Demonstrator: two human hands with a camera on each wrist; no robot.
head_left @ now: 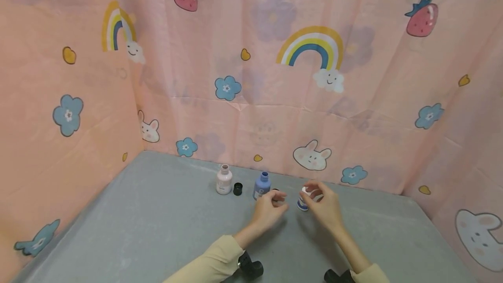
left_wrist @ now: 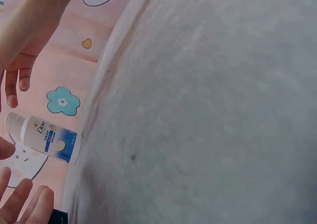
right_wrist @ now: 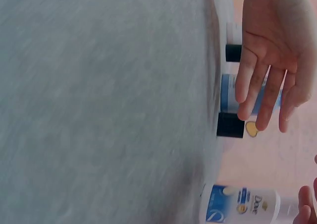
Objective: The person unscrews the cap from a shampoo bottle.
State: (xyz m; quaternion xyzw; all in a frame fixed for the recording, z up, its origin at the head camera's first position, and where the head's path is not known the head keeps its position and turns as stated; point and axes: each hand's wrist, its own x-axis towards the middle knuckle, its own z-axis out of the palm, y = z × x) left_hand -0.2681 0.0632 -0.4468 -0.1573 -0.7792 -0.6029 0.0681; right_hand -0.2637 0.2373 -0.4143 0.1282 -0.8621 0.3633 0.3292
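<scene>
A small white-and-blue Dove bottle with a white cap stands upright on the table. My right hand is around its upper part in the head view, the fingers loosely bent. In the left wrist view a gap shows between those fingers and the cap. To the bottle's left, my left hand hovers over the table with relaxed fingers and holds nothing. Behind it stands an uncapped blue bottle. A black cap beside that bottle is partly covered by the left hand in the head view.
Farther left are an uncapped pale pink bottle and another black cap. All of them stand near the back edge of the grey table. A pink printed curtain hangs right behind and along the sides.
</scene>
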